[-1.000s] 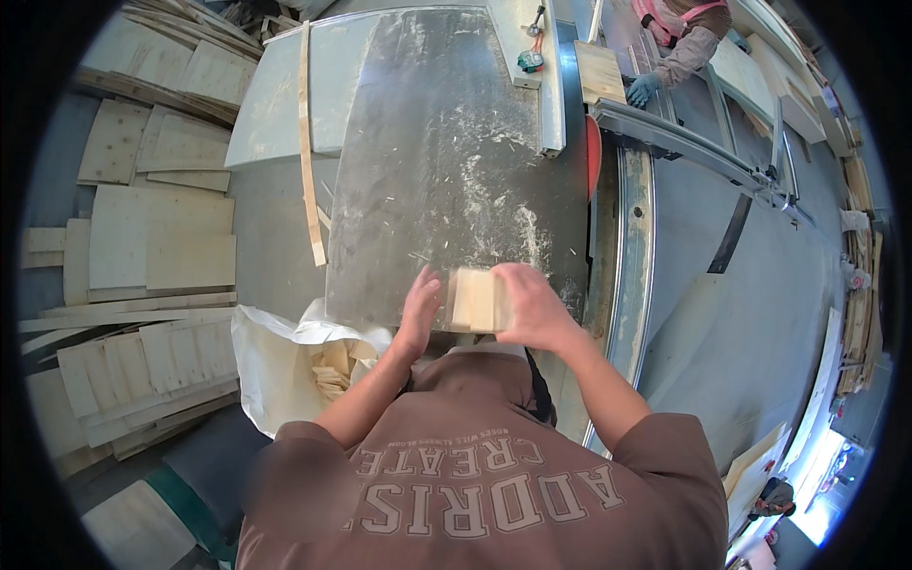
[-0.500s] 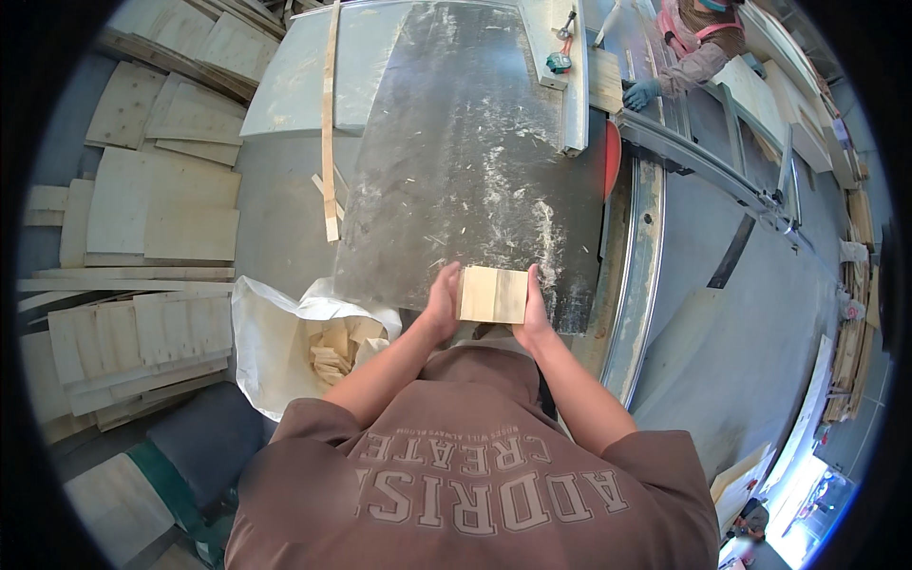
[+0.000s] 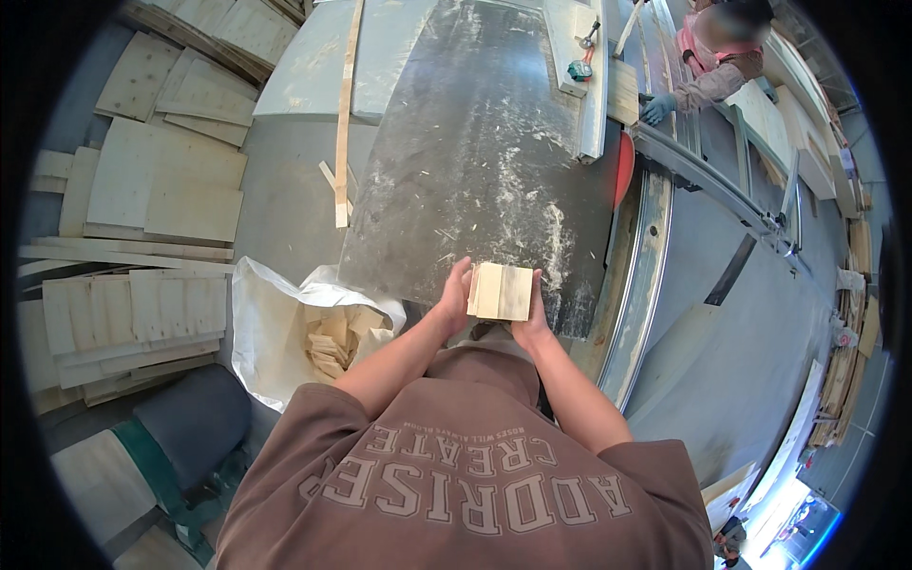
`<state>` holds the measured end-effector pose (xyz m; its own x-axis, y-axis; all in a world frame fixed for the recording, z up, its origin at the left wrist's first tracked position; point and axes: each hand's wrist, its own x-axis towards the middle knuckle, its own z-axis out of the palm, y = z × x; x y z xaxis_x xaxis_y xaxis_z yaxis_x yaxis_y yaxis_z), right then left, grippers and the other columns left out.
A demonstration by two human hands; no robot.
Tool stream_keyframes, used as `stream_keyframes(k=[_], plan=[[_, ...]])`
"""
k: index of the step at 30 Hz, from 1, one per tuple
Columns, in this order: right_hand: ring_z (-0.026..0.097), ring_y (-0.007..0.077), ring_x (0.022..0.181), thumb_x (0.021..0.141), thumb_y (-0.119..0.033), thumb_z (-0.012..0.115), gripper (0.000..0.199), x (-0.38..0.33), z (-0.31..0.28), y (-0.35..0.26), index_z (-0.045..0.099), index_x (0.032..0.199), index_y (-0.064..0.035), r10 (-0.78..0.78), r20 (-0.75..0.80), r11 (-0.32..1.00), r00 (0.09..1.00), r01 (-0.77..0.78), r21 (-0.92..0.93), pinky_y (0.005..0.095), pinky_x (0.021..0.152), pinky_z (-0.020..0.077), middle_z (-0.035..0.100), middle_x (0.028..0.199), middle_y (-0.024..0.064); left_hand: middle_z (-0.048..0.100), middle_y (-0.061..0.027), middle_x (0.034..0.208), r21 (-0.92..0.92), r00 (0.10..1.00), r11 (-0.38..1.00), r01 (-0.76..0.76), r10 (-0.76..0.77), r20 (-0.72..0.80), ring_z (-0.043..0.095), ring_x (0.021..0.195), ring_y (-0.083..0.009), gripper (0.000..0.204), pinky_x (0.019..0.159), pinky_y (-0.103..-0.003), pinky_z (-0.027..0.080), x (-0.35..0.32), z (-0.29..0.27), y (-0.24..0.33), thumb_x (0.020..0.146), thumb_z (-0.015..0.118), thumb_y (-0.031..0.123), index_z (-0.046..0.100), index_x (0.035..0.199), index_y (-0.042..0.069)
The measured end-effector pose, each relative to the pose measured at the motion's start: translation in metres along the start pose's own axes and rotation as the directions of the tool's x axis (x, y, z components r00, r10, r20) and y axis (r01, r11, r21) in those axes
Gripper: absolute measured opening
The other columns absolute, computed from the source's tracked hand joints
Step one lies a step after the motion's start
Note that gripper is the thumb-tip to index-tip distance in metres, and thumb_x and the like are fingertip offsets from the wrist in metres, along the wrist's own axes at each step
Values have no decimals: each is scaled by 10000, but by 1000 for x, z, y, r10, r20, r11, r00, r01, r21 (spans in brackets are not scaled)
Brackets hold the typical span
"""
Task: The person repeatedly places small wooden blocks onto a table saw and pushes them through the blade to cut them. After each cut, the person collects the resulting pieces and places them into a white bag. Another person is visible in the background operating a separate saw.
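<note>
Hands meet at the table's (image 3: 475,171) near edge: left hand (image 3: 456,299) and right hand (image 3: 532,318), each grip closed, clamp a small stack of wooden pieces (image 3: 502,291) between them.

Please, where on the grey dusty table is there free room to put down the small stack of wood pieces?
The dusty grey saw table is bare between the long thin wood strip on its left and the pale fence bar on its right, just beyond the small stack of pale wood pieces. It is crowded at the white sack of offcuts and the red saw blade.
</note>
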<state>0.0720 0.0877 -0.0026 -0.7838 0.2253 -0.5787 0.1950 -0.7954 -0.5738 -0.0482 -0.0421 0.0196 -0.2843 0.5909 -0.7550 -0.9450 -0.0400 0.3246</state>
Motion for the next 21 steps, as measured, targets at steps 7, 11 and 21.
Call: stream_keyframes(k=[7,11,21], plan=[[515,187,1421,1023,-831,363,858,1,-3,3,593,1498,-155,39,-38,999,999,-37,32,438,1242,308,612,1501,-1,715,-48,1385,178,992,976,-123,119,30,675,1262,-216,636,1127,-388,484,8,0,-24,1138,240,498,635,1448,107],[541,216,1425,1029,-819,366,871,-2,5,0,566,1531,-136,-11,-12,996,1000,10,-86,436,1230,371,607,1522,37,706,-46,1399,141,994,984,-107,102,42,666,1278,-223,648,1134,-410,483,-6,5,-13,1127,245,514,627,1461,112],[557,203,1416,1056,-780,369,866,10,148,-23,528,1559,-93,170,357,951,919,-58,-304,401,1214,403,612,1514,58,676,-74,1418,-182,890,872,-455,442,-110,663,1293,-228,687,1110,-393,517,-92,-42,33,1113,293,601,566,1495,99]])
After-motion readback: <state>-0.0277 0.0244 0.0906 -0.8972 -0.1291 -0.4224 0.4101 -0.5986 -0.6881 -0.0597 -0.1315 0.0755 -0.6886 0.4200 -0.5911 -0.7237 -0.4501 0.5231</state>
